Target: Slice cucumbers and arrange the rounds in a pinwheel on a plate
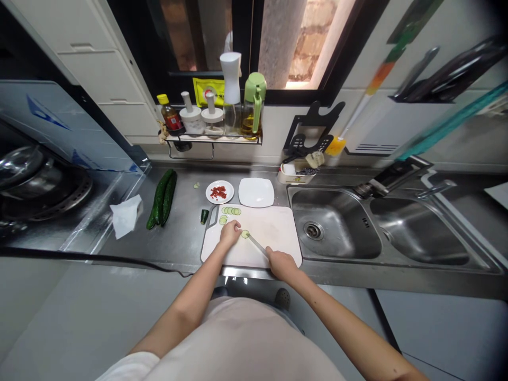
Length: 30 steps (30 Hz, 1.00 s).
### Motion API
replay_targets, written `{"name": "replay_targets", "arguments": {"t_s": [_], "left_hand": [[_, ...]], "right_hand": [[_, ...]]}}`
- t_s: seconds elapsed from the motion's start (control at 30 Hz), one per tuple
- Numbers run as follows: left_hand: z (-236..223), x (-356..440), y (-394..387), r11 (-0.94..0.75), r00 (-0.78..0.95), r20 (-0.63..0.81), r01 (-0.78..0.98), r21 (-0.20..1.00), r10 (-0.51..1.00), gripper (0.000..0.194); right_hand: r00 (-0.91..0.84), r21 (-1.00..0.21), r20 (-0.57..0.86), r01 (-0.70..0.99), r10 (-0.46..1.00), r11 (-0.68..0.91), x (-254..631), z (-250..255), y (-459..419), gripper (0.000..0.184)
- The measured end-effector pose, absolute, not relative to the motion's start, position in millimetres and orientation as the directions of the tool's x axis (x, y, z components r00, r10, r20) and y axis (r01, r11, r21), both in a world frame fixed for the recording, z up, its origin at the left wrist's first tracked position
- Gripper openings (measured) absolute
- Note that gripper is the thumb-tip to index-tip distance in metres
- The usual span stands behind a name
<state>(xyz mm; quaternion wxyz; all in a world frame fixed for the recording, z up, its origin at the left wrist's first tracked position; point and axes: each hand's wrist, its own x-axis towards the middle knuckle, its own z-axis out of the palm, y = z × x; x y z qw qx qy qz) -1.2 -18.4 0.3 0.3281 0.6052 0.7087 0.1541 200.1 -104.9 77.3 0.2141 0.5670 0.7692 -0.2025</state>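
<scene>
My right hand (281, 263) grips the handle of a knife (257, 245) whose blade slants up and left over the white cutting board (273, 227). At the blade's tip lies a round cucumber slice (245, 234). My left hand (230, 233) is just left of that slice, low over the board, with its fingers curled together; whatever they hold, if anything, is hidden. Beyond it, a row of overlapping cucumber slices (232, 211) lies near the board's far edge. A few more slices (223, 219) sit just below the row.
Behind the board stand a plate of chopped red pieces (218, 193) and a bare white plate (256, 192). A dark cucumber end (204, 216) lies left of the board. Further left are whole cucumbers (162, 198) and a crumpled tissue (126, 216). The sink (337, 251) borders the right.
</scene>
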Motion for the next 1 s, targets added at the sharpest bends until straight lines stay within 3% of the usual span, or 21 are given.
{"name": "replay_targets", "arguments": {"t_s": [0.3, 1.0], "left_hand": [[1, -1, -19, 0.217, -0.051, -0.275, 0.755, 0.619, 0.960, 0.014], [-2, -1, -19, 0.211, -0.048, -0.267, 0.754, 0.623, 0.962, 0.015]], "right_hand": [[-0.309, -0.077, -0.510, 0.946, 0.803, 0.315, 191, 77, -95, 0.033], [-0.351, 0.048, -0.489, 0.903, 0.798, 0.427, 191, 90, -81, 0.030]]}}
